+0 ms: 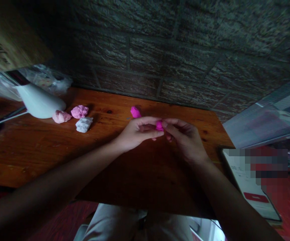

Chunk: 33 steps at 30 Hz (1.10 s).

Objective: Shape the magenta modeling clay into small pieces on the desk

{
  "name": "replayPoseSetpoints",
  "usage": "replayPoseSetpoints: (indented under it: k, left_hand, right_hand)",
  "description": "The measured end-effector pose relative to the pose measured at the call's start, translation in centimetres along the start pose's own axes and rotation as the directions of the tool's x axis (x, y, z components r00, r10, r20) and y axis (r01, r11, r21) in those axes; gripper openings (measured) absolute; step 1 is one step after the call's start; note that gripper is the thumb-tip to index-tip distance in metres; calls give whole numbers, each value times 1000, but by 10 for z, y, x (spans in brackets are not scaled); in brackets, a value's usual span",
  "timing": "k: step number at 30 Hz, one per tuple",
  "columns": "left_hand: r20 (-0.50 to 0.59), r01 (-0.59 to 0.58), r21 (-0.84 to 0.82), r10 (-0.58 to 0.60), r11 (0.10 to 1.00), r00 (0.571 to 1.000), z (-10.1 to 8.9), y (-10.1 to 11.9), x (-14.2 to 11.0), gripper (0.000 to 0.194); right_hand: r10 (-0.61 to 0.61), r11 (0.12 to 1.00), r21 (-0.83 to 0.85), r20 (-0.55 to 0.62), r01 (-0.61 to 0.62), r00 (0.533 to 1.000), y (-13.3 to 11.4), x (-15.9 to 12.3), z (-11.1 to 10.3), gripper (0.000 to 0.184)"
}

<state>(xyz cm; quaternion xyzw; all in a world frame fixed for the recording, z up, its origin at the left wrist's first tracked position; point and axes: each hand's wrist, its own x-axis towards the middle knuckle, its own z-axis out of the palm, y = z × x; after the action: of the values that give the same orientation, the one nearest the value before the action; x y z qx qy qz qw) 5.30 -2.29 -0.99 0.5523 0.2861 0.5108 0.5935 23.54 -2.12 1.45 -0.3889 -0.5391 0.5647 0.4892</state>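
My left hand [137, 133] and my right hand [185, 138] meet above the middle of a wooden table [34, 150]. Both pinch one small bright pink lump of clay [159, 125] between their fingertips. A second bright pink lump [135, 111] lies on the table just behind my left hand. Farther left lie three more lumps close together: a pale pink one [61, 116], a light pink one [79, 111] and a white one [84, 124].
A white rounded lamp base [39, 100] with a cable stands at the far left, crumpled plastic wrap [46, 78] behind it. A dark brick-pattern wall [172, 50] backs the table. Papers [252, 194] and a tilted panel [267, 117] lie to the right.
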Motion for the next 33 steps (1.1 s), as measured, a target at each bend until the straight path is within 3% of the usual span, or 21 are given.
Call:
replayPoseSetpoints:
  k: [7,13,18,21,23,26,29,33]
  left_hand:
    - [10,-10,5,10,1000,1000,2,2,1,32]
    - [13,-18,-28,19,999,1000,2,4,1,30]
    - [-39,25,-20,-26,999,999,1,5,-1,48]
    - [-53,24,-16,-25,1000,998,1,5,-2,49]
    - [-65,17,-12,-18,1000,998,0,5,-2,44]
    - [-104,-17,3,17,1000,994,-2,5,0,41]
    - [-122,-53,13,54,999,991,-4,4,2,40]
    - [-108,-58,29,60,998,992,-7,2,4,40]
  right_hand:
    - [-110,992,-51,29,112,993,-2,-2,-2,19]
    - [-108,989,-92,42,112,993,-5,-1,-2,23]
    - [-140,967,-223,-56,124,989,3,8,-15,30]
    - [-179,868,-470,2,158,984,14,13,-21,23]
    - [-188,728,-644,144,236,972,21,14,-21,19]
    - [-156,554,-758,311,344,938,26,14,-17,17]
    - [-154,501,-782,340,370,928,27,14,-15,13]
    - [-137,527,-771,338,358,931,23,13,-16,12]
